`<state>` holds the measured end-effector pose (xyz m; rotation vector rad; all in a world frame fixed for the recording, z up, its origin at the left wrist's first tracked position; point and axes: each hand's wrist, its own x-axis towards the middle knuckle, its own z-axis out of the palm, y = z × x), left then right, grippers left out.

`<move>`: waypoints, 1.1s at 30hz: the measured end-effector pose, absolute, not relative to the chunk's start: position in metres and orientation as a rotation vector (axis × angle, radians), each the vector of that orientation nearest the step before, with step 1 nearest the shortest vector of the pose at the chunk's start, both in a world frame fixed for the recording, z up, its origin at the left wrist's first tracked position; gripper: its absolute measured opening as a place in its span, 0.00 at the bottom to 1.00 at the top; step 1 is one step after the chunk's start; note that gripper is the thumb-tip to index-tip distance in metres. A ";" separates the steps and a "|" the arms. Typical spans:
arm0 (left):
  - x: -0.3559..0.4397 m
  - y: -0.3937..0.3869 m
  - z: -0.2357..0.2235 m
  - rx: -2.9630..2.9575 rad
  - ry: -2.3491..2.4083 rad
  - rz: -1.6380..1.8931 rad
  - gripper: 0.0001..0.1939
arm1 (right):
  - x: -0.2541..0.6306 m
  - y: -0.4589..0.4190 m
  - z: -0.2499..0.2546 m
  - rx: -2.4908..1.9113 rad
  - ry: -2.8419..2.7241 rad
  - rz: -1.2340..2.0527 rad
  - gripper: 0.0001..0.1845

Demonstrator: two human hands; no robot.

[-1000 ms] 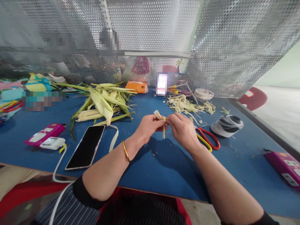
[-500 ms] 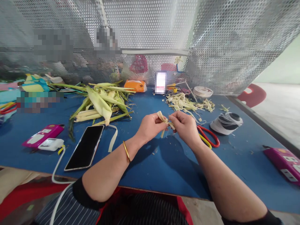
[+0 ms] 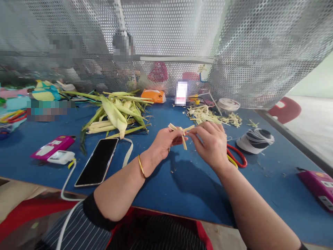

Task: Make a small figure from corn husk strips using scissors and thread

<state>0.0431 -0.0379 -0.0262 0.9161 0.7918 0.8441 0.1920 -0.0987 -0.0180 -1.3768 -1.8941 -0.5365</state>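
Observation:
Above the middle of the blue table (image 3: pixel 166 187), my left hand (image 3: pixel 163 142) and my right hand (image 3: pixel 212 144) meet over a small piece of folded pale corn-husk strips (image 3: pixel 180 132). Both hands pinch it, the left from the left side, the right from the right. Short strip ends stick out above and below the fingers. A gold bangle (image 3: pixel 141 166) sits on my left wrist.
A pile of green corn husks (image 3: pixel 117 113) lies at the back left, with husk trimmings (image 3: pixel 210 118) at the back right. A black phone (image 3: pixel 97 161) and a loose strip are on the left. Red-handled scissors (image 3: pixel 235 156) and a thread spool (image 3: pixel 256 137) are on the right. Perforated metal screens stand behind.
The husk piece has been turned between my fingers, and its strips now stick out more sideways. Both hands stayed together over the table's middle.

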 end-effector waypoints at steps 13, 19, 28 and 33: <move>0.044 -0.040 -0.026 1.217 0.800 0.919 0.07 | 0.187 -0.097 -0.021 -1.273 -1.989 -0.116 0.12; 0.043 -0.043 -0.027 1.419 0.716 0.780 0.07 | 0.194 -0.094 -0.017 -1.401 -1.709 0.170 0.08; 0.037 -0.045 -0.018 1.265 0.535 0.638 0.12 | 0.210 -0.088 -0.015 -1.409 -1.405 0.710 0.10; 0.038 -0.043 -0.018 1.215 0.532 0.751 0.12 | 0.211 -0.084 -0.022 -1.322 -1.329 0.987 0.12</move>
